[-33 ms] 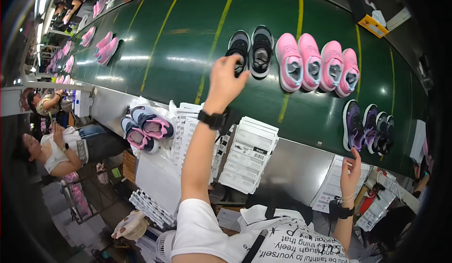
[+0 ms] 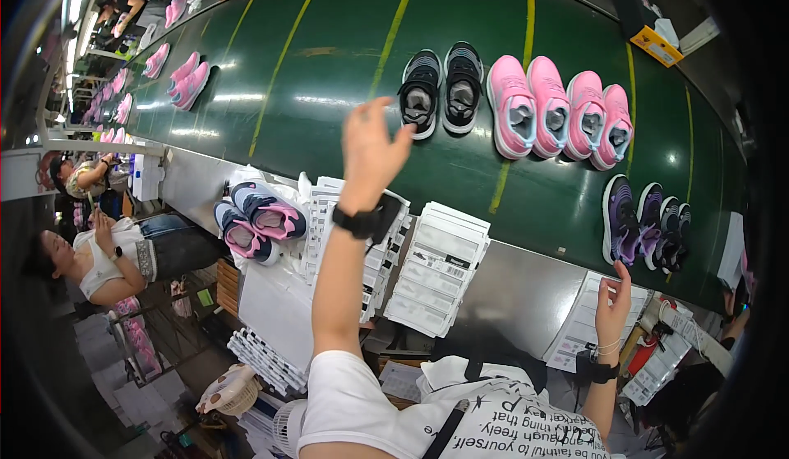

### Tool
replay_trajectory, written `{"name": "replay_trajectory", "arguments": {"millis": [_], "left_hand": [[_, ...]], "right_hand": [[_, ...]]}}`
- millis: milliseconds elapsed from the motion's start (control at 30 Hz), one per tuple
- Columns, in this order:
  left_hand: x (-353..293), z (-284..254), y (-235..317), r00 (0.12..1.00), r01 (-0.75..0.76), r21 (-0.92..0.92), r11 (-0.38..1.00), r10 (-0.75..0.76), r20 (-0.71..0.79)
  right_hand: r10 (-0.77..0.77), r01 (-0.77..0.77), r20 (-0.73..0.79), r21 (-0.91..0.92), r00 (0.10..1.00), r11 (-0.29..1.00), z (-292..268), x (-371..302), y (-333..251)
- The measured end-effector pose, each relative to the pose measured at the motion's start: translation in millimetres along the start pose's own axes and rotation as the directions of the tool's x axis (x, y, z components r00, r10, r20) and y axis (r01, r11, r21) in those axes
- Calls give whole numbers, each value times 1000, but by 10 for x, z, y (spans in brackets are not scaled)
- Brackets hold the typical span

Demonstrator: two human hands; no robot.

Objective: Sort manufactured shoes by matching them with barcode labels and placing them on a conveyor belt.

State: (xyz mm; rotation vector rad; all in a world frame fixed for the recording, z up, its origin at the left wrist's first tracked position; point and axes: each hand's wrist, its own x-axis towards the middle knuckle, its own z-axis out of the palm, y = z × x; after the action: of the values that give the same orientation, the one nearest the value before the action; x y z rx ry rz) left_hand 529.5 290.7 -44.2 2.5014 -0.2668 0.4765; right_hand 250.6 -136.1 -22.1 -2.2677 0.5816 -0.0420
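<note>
My left hand (image 2: 374, 148) is over the green belt with its fingers apart and nothing in them. Just right of it stands a black shoe (image 2: 422, 97) with a white sole, and its black mate (image 2: 462, 89) is beside that. The hand looks slightly apart from the near shoe. At the right, my right hand (image 2: 611, 304) is held low at the belt's near edge, fingers apart and holding nothing visible. Its fingertips are close to the heel of a purple and black shoe (image 2: 618, 216); whether they touch I cannot tell. A second purple shoe (image 2: 649, 212) stands beside it.
Several pink shoes (image 2: 514, 106) stand in a row on the green belt (image 2: 312, 106). On the metal ledge lie stacks of printed cards (image 2: 437, 270) and a pair of navy and pink shoes (image 2: 267, 216). Farther left, a co-worker (image 2: 103, 253) sits beside the line.
My left hand has drawn back to the left, away from the near black shoe, uncovering its opening. My right hand has hardly moved.
</note>
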Motion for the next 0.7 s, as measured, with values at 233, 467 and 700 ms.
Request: {"name": "replay_trajectory", "arguments": {"millis": [233, 467, 700], "left_hand": [[-1528, -1296, -1810, 342, 753, 645, 127, -914, -220], [-1742, -1832, -2500, 669, 677, 566, 471, -714, -205], [-114, -1634, -2656, 860, 435, 516, 738, -510, 6]], "right_hand": [[97, -99, 163, 5, 982, 995, 272, 46, 94], [-97, 110, 286, -31, 953, 993, 545, 654, -230], [-342, 346, 78, -366, 936, 864, 524, 1771, -52]]}}
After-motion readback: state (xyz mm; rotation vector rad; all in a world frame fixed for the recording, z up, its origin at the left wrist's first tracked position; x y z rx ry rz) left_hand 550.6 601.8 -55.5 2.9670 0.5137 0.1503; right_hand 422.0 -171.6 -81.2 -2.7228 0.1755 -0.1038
